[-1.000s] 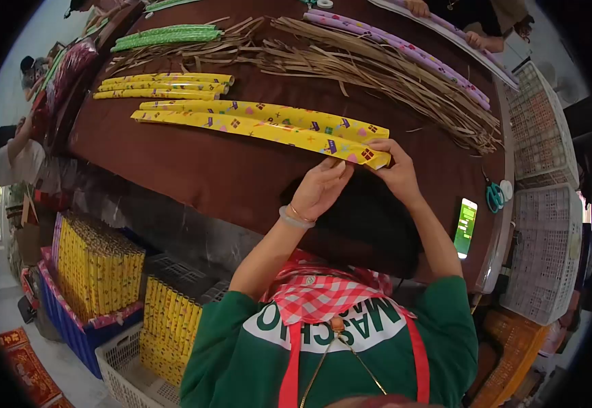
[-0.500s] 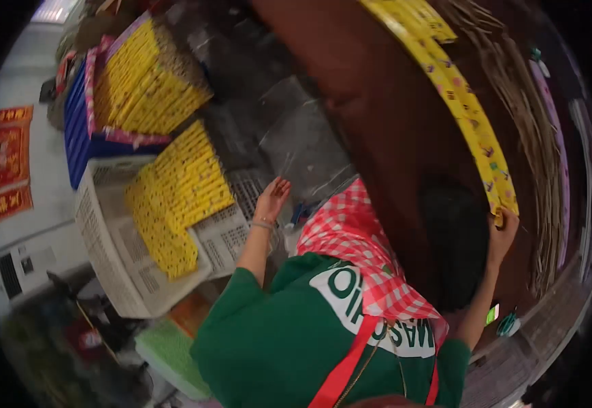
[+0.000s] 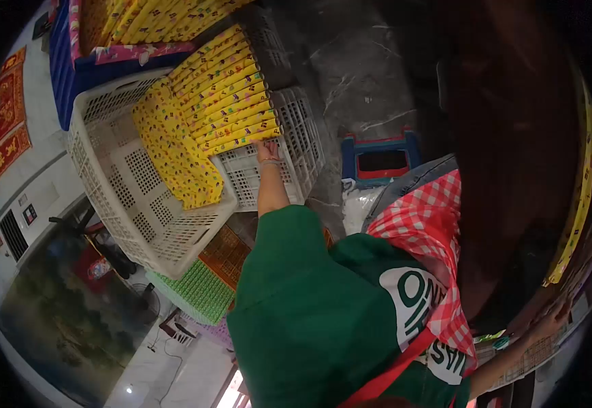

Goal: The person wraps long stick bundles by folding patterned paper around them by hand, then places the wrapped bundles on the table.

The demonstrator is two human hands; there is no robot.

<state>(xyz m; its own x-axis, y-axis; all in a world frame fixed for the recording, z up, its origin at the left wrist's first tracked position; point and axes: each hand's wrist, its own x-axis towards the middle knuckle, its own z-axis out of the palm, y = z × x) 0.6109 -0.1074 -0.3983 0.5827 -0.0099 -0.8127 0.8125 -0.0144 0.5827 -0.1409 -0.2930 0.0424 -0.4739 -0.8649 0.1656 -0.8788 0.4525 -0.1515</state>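
My left hand [image 3: 267, 151] reaches to the lower end of a stack of yellow patterned folded strips [image 3: 231, 95]. Its fingers close at the edge of the lowest strip, and their tips are partly hidden. The stack lies across the rim of a white plastic basket [image 3: 122, 234], with a yellow patterned sheet [image 3: 173, 149] hanging down inside it. At the far right, my right hand [image 3: 556, 322] is dim and small, its fingers seemingly stretched out beside the table edge. Just above it ends a long yellow strip [image 3: 571, 238] on the dark brown table [image 3: 507, 149].
A blue crate [image 3: 64, 75] holding more yellow strips stands behind the basket. On the grey floor is a blue and red stool [image 3: 381, 156]. A green woven basket [image 3: 197, 292] sits near my left elbow. Scissors [image 3: 501, 342] lie near my right forearm.
My view has turned left. My left hand has moved from open air to the stack of yellow strips. My right hand has let go of the long yellow strip's end.
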